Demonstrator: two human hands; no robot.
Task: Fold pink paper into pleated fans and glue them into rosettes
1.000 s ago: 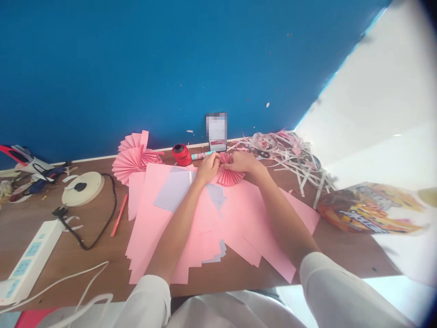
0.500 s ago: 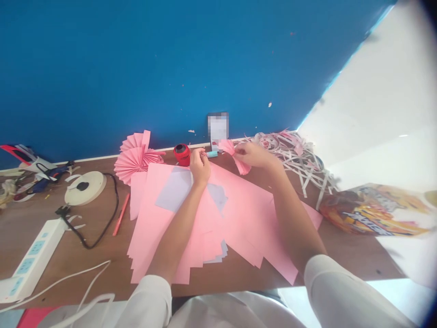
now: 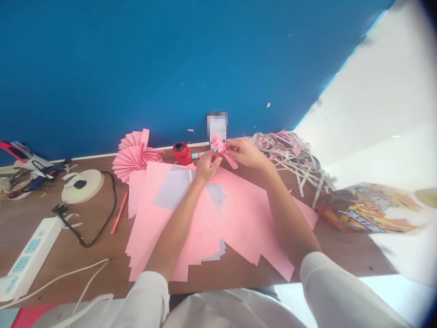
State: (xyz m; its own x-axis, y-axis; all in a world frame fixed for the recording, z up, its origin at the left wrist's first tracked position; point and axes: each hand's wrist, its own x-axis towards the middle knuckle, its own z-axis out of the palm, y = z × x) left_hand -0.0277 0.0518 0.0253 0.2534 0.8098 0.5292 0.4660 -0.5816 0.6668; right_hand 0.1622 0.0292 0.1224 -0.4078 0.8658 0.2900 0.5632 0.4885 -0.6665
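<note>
I'm watching the right hand [image 3: 244, 152] pinching a pleated pink paper [image 3: 219, 143] at its waist, the folds spreading on either side of the clamped fingers. The paper is hanging tilted above the far edge of the pink sheets [image 3: 235, 205], partly covering the propped phone [image 3: 215, 129]. The left hand [image 3: 206, 166] is hovering just beside it, fingertips bunched near the pinch; from here I cannot tell whether they are gripping anything. For doing this well, I'd say the right fingers want to be pressing squarely on the middle, keeping every pleat stacked, while the left is working gently around that waist, not crushing the flared ends or letting the folds slip.
</note>
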